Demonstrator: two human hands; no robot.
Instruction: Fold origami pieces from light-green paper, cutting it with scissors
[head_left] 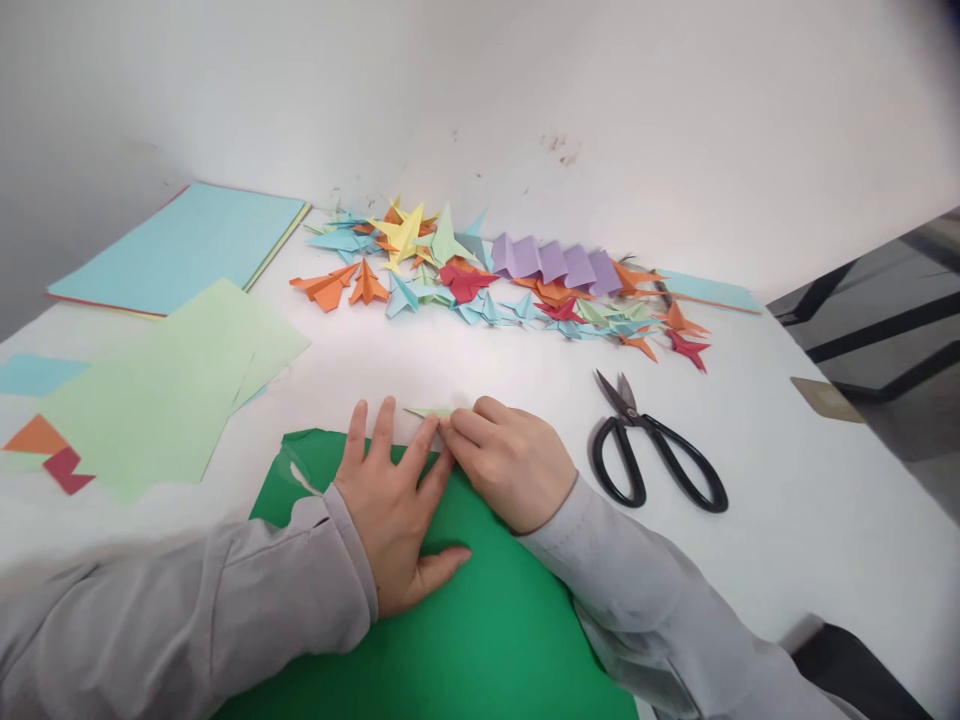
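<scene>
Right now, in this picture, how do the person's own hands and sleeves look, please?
The left hand and right hand are bare, with no gloves or rings visible. The left sleeve and right sleeve are long, creased and plain grey; a seam crosses the left one.

Left hand [397,515]: palm down, fingers spread, over green sheet [517,610].
Right hand [514,460]: fingers pinched at light-green paper scrap [432,412].
Scissors [632,417]: right of hands, blades slightly parted.
Folded paper shapes [466,282]: far side, along wall [480,100].
Paper stack [187,250]: far left.
</scene>
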